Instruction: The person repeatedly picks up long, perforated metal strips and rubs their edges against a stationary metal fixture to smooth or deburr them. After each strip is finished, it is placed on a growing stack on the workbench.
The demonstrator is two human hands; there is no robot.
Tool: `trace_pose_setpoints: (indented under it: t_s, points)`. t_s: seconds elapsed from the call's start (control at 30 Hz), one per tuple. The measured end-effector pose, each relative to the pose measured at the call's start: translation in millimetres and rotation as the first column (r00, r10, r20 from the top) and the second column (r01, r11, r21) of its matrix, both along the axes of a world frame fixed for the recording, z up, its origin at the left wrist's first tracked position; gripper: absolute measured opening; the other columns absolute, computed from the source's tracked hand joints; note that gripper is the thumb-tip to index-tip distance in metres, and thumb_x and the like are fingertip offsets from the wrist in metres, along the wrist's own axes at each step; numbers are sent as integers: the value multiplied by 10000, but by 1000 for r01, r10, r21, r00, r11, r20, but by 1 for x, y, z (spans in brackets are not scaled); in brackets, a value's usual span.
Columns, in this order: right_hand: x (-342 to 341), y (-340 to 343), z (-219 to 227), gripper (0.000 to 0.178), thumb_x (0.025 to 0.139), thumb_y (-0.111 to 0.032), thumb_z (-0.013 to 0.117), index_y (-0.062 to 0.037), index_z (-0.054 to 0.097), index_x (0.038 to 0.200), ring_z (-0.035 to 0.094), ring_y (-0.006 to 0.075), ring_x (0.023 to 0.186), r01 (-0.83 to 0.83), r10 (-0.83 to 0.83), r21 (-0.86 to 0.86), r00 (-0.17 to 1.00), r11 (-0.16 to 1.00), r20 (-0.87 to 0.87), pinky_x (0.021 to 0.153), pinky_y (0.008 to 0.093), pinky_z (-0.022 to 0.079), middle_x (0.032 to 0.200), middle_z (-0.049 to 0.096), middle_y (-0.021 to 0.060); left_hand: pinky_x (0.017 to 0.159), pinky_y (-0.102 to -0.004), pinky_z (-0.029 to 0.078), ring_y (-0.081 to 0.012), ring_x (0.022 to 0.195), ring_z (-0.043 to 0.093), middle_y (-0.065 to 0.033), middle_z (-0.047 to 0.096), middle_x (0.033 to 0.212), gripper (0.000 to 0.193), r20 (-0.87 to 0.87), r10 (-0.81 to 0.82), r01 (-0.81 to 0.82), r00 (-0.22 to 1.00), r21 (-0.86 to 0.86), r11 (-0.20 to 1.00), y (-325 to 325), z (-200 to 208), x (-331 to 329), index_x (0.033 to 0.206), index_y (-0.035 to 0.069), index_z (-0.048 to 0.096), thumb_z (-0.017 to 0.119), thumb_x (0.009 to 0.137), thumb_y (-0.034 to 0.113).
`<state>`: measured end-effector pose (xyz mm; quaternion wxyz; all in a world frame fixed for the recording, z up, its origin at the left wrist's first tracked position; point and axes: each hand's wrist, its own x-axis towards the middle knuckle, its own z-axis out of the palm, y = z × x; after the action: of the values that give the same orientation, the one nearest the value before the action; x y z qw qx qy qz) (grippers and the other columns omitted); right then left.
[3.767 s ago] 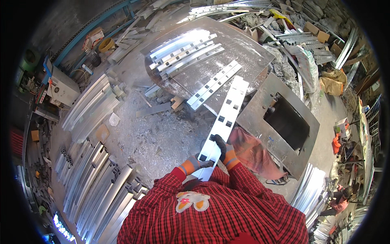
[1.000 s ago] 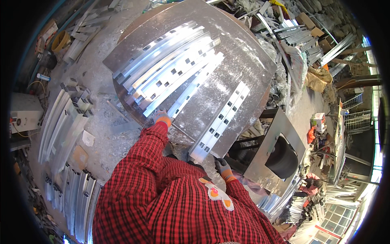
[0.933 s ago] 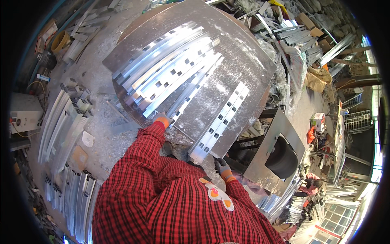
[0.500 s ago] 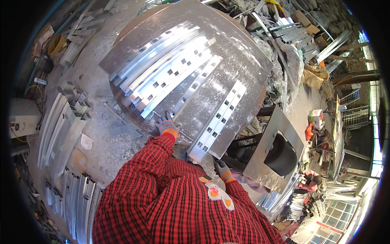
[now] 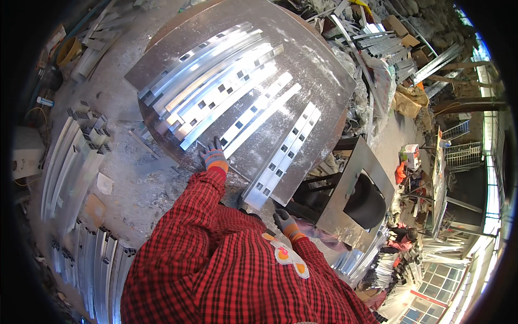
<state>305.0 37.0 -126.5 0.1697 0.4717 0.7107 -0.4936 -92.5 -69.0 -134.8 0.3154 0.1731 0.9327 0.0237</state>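
My left hand (image 5: 215, 156), in a grey glove with an orange cuff, rests at the near end of a metal strip with square holes (image 5: 254, 109). Its fingers are stretched out against that end. Alongside lies a plain bright metal strip (image 5: 264, 119). My right hand (image 5: 286, 222), gloved alike, hovers off the table's near edge with loosely bent fingers and nothing visible in them. Close to it is the near end of a pair of hole-punched metal strips (image 5: 286, 153). Left of these, a bundle of metal strips (image 5: 208, 78) lies on the dark metal tabletop (image 5: 324, 81).
Stacks of metal channels (image 5: 65, 156) stand on the floor at left. A metal frame with a large opening (image 5: 345, 210) is at the table's right. Piled scrap and plastic lie beyond it. A co-worker (image 5: 403, 237) sits low at the far right.
The middle strip now shows its holed face, with a plain strip visible beside it on the right. My left hand has stayed at its end. My right hand's fingers have curled slightly.
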Motion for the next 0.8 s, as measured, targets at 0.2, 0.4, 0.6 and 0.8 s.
trace_pose_setpoints:
  t_s: [0.2, 0.4, 0.6, 0.8]
  points:
    - [21, 0, -14, 575, 949, -461, 621, -31, 565, 1325, 658, 320, 1121, 23, -25, 35, 997, 999, 74, 963, 374, 492, 1173, 687, 223, 1158, -514, 318, -339, 1466, 330, -175, 321, 1596, 1051, 135, -86, 78, 987, 64, 995, -21, 7, -13, 1580, 127, 254, 752, 777, 586]
    - [11, -4, -27, 469, 954, -409, 636, -72, 590, 1278, 597, 174, 800, 31, -31, 86, 999, 996, 5, 681, 309, 479, 917, 639, 66, 1149, -528, 328, -339, 1456, 345, -200, 298, 1597, 1251, 231, -63, 73, 971, -35, 997, -60, 7, 8, 1580, 63, 194, 781, 668, 686]
    - [2, -8, -45, 473, 951, -374, 669, -59, 575, 1292, 579, 94, 694, -17, 22, 64, 997, 998, -74, 577, 259, 463, 835, 628, -2, 1162, -572, 290, -339, 1494, 266, -164, 194, 1647, 1236, 266, -35, 72, 963, -129, 989, -55, 17, 27, 1588, 98, 205, 744, 675, 734]
    - [-16, -8, -28, 487, 952, -385, 673, -51, 575, 1293, 573, 90, 694, -32, 37, 64, 997, 997, -74, 604, 259, 461, 843, 637, 0, 1120, -535, 338, -363, 1417, 387, -169, 228, 1636, 1187, 104, -112, 122, 988, -100, 987, -59, 9, 50, 1603, 134, 172, 845, 703, 515]
